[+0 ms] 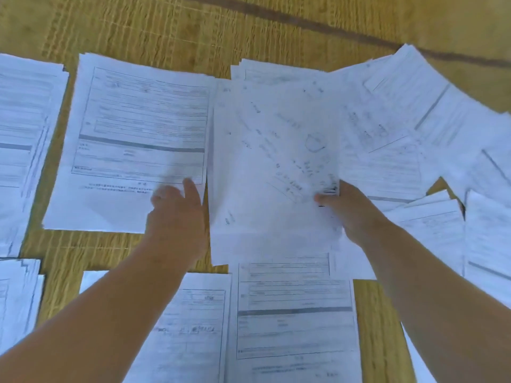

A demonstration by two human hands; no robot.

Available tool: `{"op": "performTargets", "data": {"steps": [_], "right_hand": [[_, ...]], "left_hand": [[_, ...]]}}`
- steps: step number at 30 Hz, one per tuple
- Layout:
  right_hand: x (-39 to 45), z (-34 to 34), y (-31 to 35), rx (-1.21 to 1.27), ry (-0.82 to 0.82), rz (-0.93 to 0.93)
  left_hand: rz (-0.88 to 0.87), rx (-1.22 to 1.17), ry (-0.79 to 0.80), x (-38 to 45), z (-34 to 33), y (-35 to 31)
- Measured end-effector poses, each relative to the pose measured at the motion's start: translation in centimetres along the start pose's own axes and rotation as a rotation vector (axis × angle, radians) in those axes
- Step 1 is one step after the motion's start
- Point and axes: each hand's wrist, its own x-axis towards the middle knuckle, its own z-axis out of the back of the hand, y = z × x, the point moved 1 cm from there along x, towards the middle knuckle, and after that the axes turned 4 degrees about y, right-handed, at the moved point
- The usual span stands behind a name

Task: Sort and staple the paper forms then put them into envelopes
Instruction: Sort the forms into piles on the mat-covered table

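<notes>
Now a sheet of paper [279,161] is pinched at its near right corner by the right hand [351,214], thumb on top. The sheet is tilted over a pile of forms [235,241] near the middle of the straw mat [166,26]. The left hand [177,217] is spread loosely, with fingers straight, over the near right corner of another pile of forms [132,139] on the left. Whether this pile is touched cannot be told, because the hand is blurred. More piles [293,322] are laid at the near edge of the mat, one pile [22,139] at the left edge, and loose forms [431,106] are fanned out toward the far right corner. Boxes, lines and grey bars are printed on the forms, but the writing is too blurry to be read.
</notes>
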Motion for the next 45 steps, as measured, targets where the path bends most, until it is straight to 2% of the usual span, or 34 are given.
{"op": "performTargets", "data": {"steps": [3,6,9,12,14,17,21,23,26,28,31,38,42,45], "right_hand": [[-0.1,0.0,0.1,0.014,0.015,-0.050],[-0.2,0.1,-0.3,0.044,0.006,-0.071],[-0.3,0.2,-0.6,0.057,-0.015,-0.082],[-0.2,0.5,-0.8,0.067,-0.036,-0.076],[-0.2,0.6,-1.1,0.079,-0.038,-0.066],[-0.4,0.5,-1.4,0.105,-0.032,-0.047],[-0.5,0.8,-1.3,0.112,-0.008,0.002],[-0.5,1.0,-1.1,0.123,-0.011,0.024],[-0.7,1.4,-0.9,0.140,-0.024,0.051],[-0.8,1.5,-0.7,0.147,-0.029,0.060],[-1.0,1.4,-0.7,0.155,-0.024,0.061],[-1.1,1.5,-0.7,0.176,-0.006,0.052],[-1.4,1.4,-0.7,0.167,-0.009,0.045],[-1.5,1.3,-0.7,0.172,-0.010,0.047]], "left_hand": [[-0.046,0.115,-0.023,0.3,0.4,-0.5],[-0.115,0.015,-0.131,1.4,2.1,0.2],[-0.036,-0.436,-0.210,3.5,3.2,3.7],[0.079,-0.984,-0.070,3.8,3.5,7.3],[0.052,-1.230,0.042,2.9,2.7,8.7],[-0.045,-1.334,0.101,2.0,0.6,9.8],[-0.025,-1.364,-0.064,2.0,-0.7,10.1],[-0.096,-1.287,-0.182,1.6,-0.5,9.4],[-0.309,-0.760,-0.329,1.2,0.0,7.8],[-0.291,-0.486,-0.275,0.7,0.7,6.1],[-0.228,-0.286,-0.148,0.3,0.9,3.8],[-0.223,-0.186,-0.075,0.6,1.3,2.9],[-0.269,-0.126,-0.181,0.2,1.1,3.1],[-0.375,-0.138,-0.215,0.4,0.1,4.2]]}}
